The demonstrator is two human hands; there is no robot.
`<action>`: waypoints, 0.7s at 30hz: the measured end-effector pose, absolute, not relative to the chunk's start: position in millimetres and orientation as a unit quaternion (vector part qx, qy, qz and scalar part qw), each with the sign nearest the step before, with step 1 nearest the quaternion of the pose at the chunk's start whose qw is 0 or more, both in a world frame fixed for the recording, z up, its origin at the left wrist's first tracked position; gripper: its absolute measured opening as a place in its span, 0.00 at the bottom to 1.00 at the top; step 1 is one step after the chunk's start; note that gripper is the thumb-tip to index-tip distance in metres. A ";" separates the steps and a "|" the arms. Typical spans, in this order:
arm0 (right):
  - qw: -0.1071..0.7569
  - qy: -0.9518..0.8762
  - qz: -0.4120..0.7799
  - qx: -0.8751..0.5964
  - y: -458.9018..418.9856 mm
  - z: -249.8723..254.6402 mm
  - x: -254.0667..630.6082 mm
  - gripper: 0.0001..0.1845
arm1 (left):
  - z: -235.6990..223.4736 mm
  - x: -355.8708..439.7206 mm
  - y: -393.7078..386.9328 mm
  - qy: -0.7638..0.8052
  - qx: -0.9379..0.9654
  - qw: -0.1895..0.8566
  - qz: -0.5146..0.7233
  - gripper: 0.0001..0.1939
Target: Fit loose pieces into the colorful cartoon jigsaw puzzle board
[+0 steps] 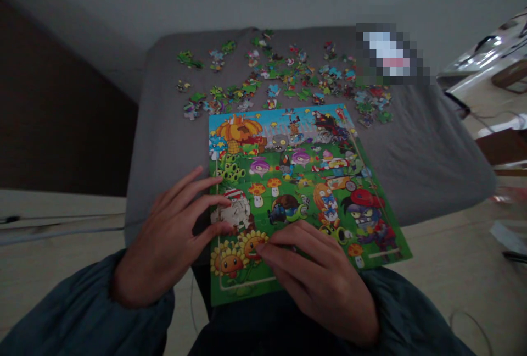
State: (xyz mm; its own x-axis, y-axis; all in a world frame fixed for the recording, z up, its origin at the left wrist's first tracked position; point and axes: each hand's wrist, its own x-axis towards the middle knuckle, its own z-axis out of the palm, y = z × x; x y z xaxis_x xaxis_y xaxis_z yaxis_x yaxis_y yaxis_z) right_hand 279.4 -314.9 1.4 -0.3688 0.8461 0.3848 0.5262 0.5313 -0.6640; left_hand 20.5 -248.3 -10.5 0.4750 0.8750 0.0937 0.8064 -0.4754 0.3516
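Observation:
A colourful cartoon puzzle board [300, 180] lies on a grey padded surface [164, 142], its near end over my lap. My left hand [173, 240] rests at the board's left edge, fingers stretched out and spread, fingertips touching the board near a pale patch [230, 214]. My right hand [317, 273] lies on the board's lower part, fingers pressed together and pointing left at the sunflower picture [251, 243]. Whether it holds a piece is hidden. Many loose puzzle pieces [288, 78] are scattered beyond the board's far edge.
A dark wall panel [61, 114] stands at the left. A glossy table with objects [494, 70] is at the right. A blurred-out patch [389, 54] sits at the far right of the grey surface. Pale floor [453, 268] shows on both sides.

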 end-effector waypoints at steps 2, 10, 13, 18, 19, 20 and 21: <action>0.362 -0.797 0.225 -0.429 -314.7 0.5 280.5 0.08 | -9.2 21.1 -247.4 0.501 0.843 0.142 0.132 0.28; 0.364 -0.797 0.227 -0.424 -315.2 -0.5 281.5 0.09 | -9.6 21.7 -245.8 0.522 0.832 0.147 0.118 0.30; 0.363 -0.798 0.225 -0.424 -315.3 1.0 281.9 0.09 | -7.9 23.6 -248.0 0.499 0.851 0.118 0.116 0.27; 0.355 -0.800 0.230 -0.425 -314.7 3.8 281.4 0.09 | -3.4 23.3 -254.9 0.439 0.892 0.039 0.101 0.24; 0.354 -0.801 0.230 -0.424 -314.8 4.8 280.2 0.09 | -2.9 22.1 -255.8 0.430 0.897 0.030 0.098 0.23; 0.355 -0.802 0.229 -0.423 -315.0 6.0 278.3 0.09 | -2.7 20.8 -256.3 0.424 0.900 0.025 0.096 0.23; 0.356 -0.803 0.225 -0.421 -315.2 7.3 275.7 0.10 | -2.9 19.4 -256.5 0.420 0.902 0.023 0.096 0.23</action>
